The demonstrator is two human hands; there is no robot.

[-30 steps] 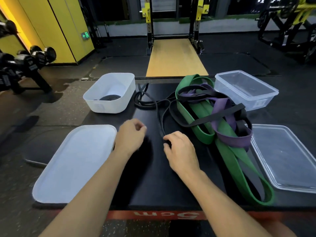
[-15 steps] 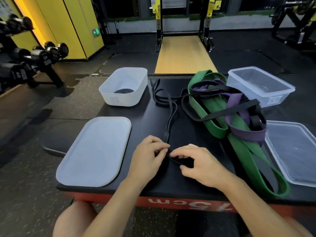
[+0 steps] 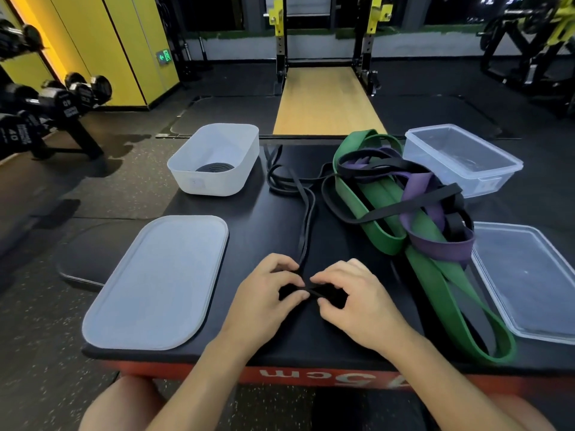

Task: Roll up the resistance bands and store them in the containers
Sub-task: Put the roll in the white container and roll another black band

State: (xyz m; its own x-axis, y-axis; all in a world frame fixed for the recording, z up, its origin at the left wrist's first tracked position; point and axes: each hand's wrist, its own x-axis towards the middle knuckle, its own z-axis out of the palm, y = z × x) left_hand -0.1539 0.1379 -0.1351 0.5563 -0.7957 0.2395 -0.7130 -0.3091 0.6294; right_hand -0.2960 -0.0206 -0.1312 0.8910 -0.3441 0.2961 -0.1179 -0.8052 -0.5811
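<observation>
A thin black band (image 3: 306, 213) runs from the back of the black table (image 3: 264, 231) down to my hands. My left hand (image 3: 267, 293) and my right hand (image 3: 357, 293) both pinch its near end between fingers and thumb, close together at the front middle. A tangle of green band (image 3: 435, 293), purple band (image 3: 435, 248) and more black bands lies to the right. The white tub (image 3: 214, 160) at the back left holds a rolled black band (image 3: 214, 167). A clear container (image 3: 460, 158) stands at the back right.
The white lid (image 3: 158, 281) lies flat at the front left and a clear lid (image 3: 529, 275) at the right edge. Dumbbells on a rack (image 3: 46, 110) stand on the floor to the left. A squat rack with a wooden platform (image 3: 326, 101) is behind the table.
Both hands came together at the front of the table and took the end of the thin black band. That band now lies pulled straighter toward me.
</observation>
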